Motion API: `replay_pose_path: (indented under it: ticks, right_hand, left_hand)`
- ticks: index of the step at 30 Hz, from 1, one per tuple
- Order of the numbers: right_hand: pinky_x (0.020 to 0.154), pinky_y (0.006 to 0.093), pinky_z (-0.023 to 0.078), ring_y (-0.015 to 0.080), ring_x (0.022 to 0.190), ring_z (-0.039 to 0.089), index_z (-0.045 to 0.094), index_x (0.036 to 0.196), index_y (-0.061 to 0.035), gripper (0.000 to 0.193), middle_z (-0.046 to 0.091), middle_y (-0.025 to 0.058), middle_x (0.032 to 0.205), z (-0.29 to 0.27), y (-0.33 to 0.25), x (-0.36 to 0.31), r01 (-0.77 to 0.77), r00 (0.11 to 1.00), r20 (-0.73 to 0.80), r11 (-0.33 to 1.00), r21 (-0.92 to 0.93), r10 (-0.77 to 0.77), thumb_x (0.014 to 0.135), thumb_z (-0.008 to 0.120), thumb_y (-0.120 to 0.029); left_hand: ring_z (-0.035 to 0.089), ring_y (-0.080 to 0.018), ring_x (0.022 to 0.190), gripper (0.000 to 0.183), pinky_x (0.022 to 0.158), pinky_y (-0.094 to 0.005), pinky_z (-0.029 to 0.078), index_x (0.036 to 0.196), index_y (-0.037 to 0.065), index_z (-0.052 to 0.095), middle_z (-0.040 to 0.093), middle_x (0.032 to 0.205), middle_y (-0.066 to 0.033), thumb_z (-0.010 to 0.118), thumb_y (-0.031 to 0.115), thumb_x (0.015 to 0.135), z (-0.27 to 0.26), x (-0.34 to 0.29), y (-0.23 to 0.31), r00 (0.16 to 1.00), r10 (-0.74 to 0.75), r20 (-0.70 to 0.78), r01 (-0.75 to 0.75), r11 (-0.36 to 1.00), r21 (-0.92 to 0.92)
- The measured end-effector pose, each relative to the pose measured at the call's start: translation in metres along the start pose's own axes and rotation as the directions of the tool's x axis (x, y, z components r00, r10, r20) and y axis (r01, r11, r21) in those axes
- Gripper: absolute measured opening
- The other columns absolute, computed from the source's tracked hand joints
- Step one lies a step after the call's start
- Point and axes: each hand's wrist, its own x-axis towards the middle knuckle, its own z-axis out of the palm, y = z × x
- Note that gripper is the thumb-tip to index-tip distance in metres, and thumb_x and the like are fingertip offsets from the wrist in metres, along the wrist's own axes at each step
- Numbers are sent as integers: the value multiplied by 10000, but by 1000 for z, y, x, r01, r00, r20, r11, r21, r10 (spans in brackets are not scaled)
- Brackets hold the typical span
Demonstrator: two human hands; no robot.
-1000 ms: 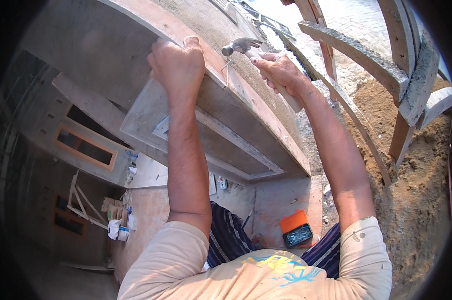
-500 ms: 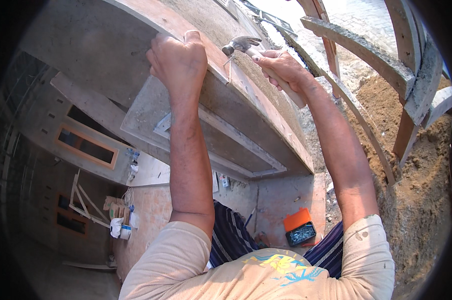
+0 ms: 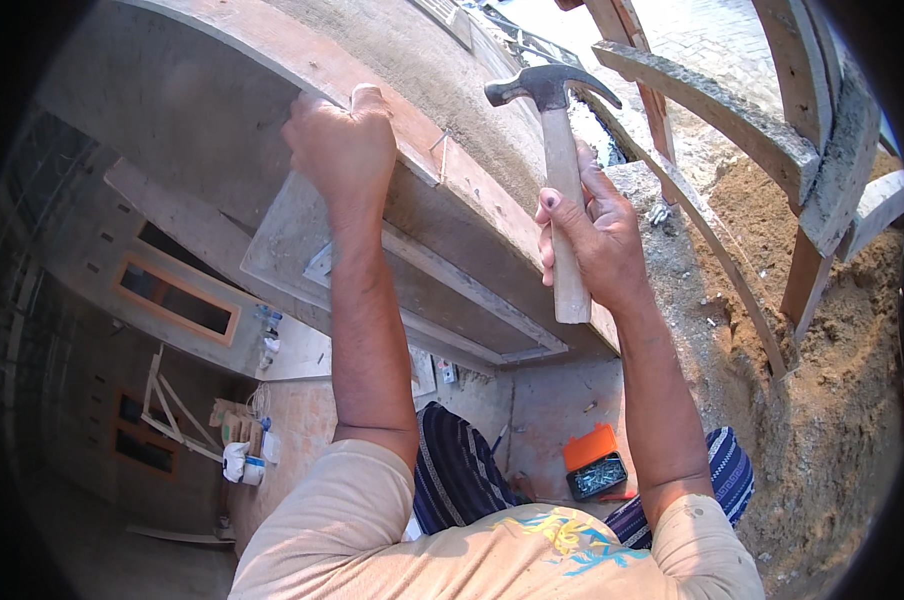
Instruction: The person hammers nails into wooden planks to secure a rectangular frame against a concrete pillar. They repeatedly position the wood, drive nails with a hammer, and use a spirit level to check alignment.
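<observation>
My right hand [image 3: 600,240] is wrapped round the wooden handle of a claw hammer [image 3: 562,150]. The hammer stands nearly upright, its dark metal head raised at the far end, apart from the wall. My left hand [image 3: 344,150] is closed over the edge of a long reddish board [image 3: 487,200] that runs along the top of the grey wall; its fingertips are hidden. Just right of that hand, a thin nail-like line [image 3: 439,143] shows at a joint in the board. Whether it is a nail standing up, I cannot tell.
An orange-lidded box [image 3: 597,470] of screws or nails lies open on the floor by my knees. Weathered planks [image 3: 712,105] stand crossed at the right, over sandy soil [image 3: 822,340]. A white bucket [image 3: 254,468] and bags sit at the lower left.
My right hand has drawn the hammer back toward me and tilted it upright, its head moving away from the board. My left hand keeps its hold, slightly lower and further left in view.
</observation>
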Motion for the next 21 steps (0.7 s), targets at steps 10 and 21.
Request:
replay_pose_path:
  ticks: [10,21]
  right_hand:
    - [466,235,501,68,559,586,300,1596,53,684,667,87,934,12,-22,-15,230,963,-130,971,-60,-237,1010,625,-81]
    - [494,253,527,81,547,589,370,1547,94,635,650,91,890,5,0,-8,-53,997,46,987,-148,61,995,612,-107]
  left_hand:
    - [580,-452,1137,421,1001,-524,464,1143,-124,614,620,1139,-282,723,195,890,1,-1,-8,994,106,-18,-107,994,-24]
    - [661,-480,961,359,906,-550,500,942,-130,671,671,990,-286,742,215,872,-3,3,-14,987,155,-42,-158,985,-70]
